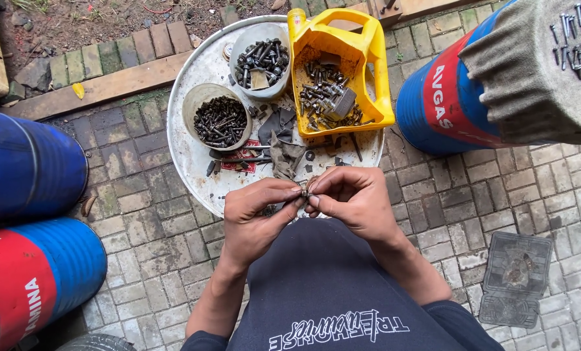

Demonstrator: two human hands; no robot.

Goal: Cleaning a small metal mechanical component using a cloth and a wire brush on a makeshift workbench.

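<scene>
At the centre of the frame, the left hand (254,218) and right hand (354,198) meet, fingertips pinched together on a small dark metal bolt (305,192). Just above sits a round grey metal tray (199,156) holding a cut-open yellow plastic jug (362,58) of bolts.

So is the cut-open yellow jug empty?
No, the yellow jug holds a heap of dark bolts and metal parts.

soft even daylight, sharp, edges bowed
</scene>
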